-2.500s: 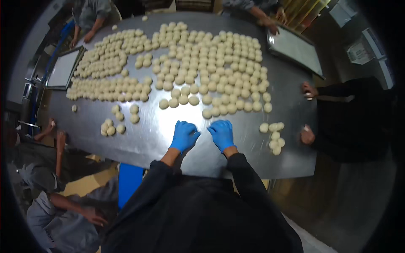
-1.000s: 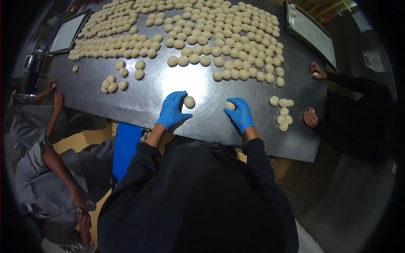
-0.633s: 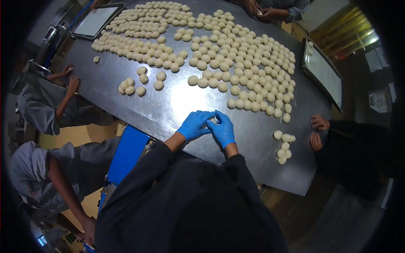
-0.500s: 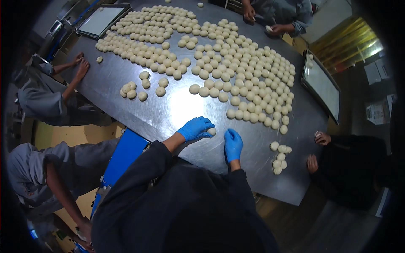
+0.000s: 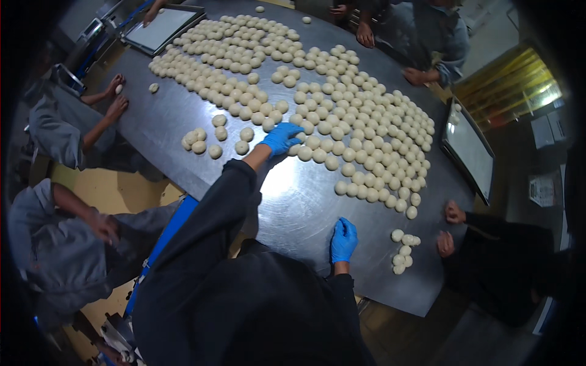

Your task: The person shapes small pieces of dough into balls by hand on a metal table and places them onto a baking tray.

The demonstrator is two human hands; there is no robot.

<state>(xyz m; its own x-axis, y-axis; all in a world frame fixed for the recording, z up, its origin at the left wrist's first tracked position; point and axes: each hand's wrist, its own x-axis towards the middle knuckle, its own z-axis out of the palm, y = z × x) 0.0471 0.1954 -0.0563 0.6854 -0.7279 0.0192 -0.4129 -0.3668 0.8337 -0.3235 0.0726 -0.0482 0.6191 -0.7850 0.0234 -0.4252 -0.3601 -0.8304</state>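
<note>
Many round, pale dough balls (image 5: 366,160) lie in packed rows on the steel table (image 5: 299,226). My left hand (image 5: 282,139), in a blue glove, reaches across to the near left end of these rows. Its fingers close over a dough ball (image 5: 300,138), mostly covered by the glove, beside the other balls. Close to the table's near edge, my right hand (image 5: 345,241), also blue-gloved, rests with bent fingers held together. Anything beneath its palm is hidden.
Loose dough balls (image 5: 199,147) sit at the left, and a small cluster (image 5: 405,251) at the right. Trays stand at the far left (image 5: 160,30) and right (image 5: 470,149). Co-workers' hands (image 5: 116,108) are at the left, right (image 5: 447,243) and far edges (image 5: 365,35).
My left hand has moved forward and left to the rows; the dough ball it held near me is gone from there. My right hand stays near the table edge. The view has shifted slightly.
</note>
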